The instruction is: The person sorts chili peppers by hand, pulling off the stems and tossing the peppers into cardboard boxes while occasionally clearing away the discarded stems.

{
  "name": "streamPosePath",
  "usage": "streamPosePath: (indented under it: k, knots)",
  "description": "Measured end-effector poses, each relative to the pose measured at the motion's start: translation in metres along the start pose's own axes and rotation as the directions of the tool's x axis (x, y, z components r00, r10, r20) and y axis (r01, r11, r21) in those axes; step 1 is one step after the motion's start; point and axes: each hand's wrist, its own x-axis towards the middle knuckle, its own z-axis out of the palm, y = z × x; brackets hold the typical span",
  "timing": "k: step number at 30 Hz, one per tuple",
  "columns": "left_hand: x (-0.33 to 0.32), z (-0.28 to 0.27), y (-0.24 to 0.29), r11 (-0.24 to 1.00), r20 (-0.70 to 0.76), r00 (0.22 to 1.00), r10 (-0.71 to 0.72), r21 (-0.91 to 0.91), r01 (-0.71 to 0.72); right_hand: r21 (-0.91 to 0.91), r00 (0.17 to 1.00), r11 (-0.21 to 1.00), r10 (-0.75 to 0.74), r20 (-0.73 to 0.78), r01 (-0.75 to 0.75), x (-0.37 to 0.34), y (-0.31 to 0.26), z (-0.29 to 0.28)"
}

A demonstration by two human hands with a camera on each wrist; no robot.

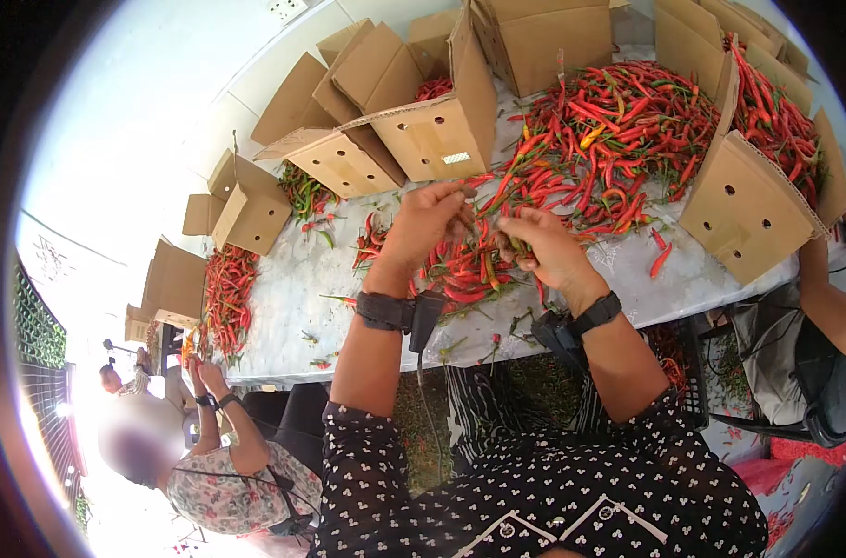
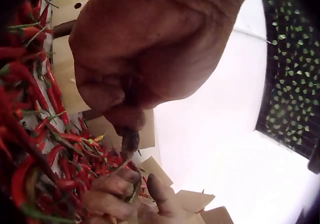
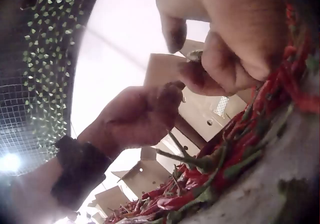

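Loose red chilies (image 1: 469, 279) lie in a heap on the pale tabletop (image 1: 284, 279), beneath both hands. My left hand (image 1: 428, 223) is above them, fingers curled and fingertips close to the thumb; no chili shows plainly in its grasp in the right wrist view, where the hand (image 3: 140, 115) faces my right. My right hand (image 1: 548, 246) curls its fingers round a small greenish chili (image 1: 519, 246), partly hidden by the fingers. In the left wrist view, my left hand (image 2: 145, 44) fills the top, and my right hand (image 2: 112, 196) is just below its fingertips.
A large chili pile (image 1: 618, 121) spreads behind my right hand. Cardboard boxes (image 1: 432, 135) line the back, another box (image 1: 748, 209) stands at the right, and more chilies (image 1: 230, 298) lie at the left. One person (image 1: 237, 484) works at the left; another person's arm (image 1: 827, 298) shows at the right.
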Motion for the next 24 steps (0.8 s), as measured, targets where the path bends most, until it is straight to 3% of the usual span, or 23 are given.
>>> streamPosePath:
  k: [1, 3, 5, 9, 11, 15, 17, 21, 24]
  knots:
    - [0.000, 0.002, -0.001, 1.000, 0.016, 1.000, 0.015, -0.011, -0.015, -0.093, 0.998, 0.995, -0.014, 0.065, 0.020, 0.000, 0.001, 0.001]
    - [-0.001, 0.009, -0.001, 0.999, 0.032, 0.999, 0.028, -0.025, -0.027, -0.104, 0.997, 0.994, -0.011, 0.079, 0.019, 0.000, 0.003, 0.002]
    - [-0.003, 0.018, 0.001, 0.979, 0.051, 0.994, 0.093, 0.177, -0.101, -0.114, 0.996, 0.993, -0.008, 0.092, 0.019, -0.001, 0.004, 0.002]
    - [-0.008, 0.029, 0.006, 0.976, 0.002, 0.990, 0.138, 0.169, -0.136, -0.129, 0.996, 0.991, -0.010, 0.092, 0.022, 0.001, 0.005, 0.001]
    - [-0.009, 0.030, 0.000, 0.979, -0.033, 0.980, 0.197, 0.061, -0.195, -0.129, 0.995, 0.991, -0.021, 0.099, 0.034, 0.001, 0.006, 0.000]
    - [-0.022, 0.028, -0.009, 0.974, -0.124, 0.969, 0.213, 0.111, -0.200, -0.095, 0.999, 0.995, -0.032, 0.021, 0.034, -0.003, 0.001, 0.005]
    - [-0.035, 0.030, -0.006, 0.852, -0.064, 0.935, 0.348, 0.438, -0.287, -0.084, 0.998, 0.995, -0.049, -0.029, 0.046, -0.001, 0.001, 0.003]
    - [-0.040, 0.036, -0.016, 0.794, -0.062, 0.922, 0.383, 0.532, -0.294, -0.110, 0.996, 0.991, -0.087, -0.033, 0.082, 0.001, 0.004, 0.001]
    - [-0.039, 0.044, -0.017, 0.777, -0.142, 0.880, 0.453, 0.547, -0.312, -0.178, 0.989, 0.975, -0.140, -0.039, 0.131, 0.002, 0.007, 0.001]
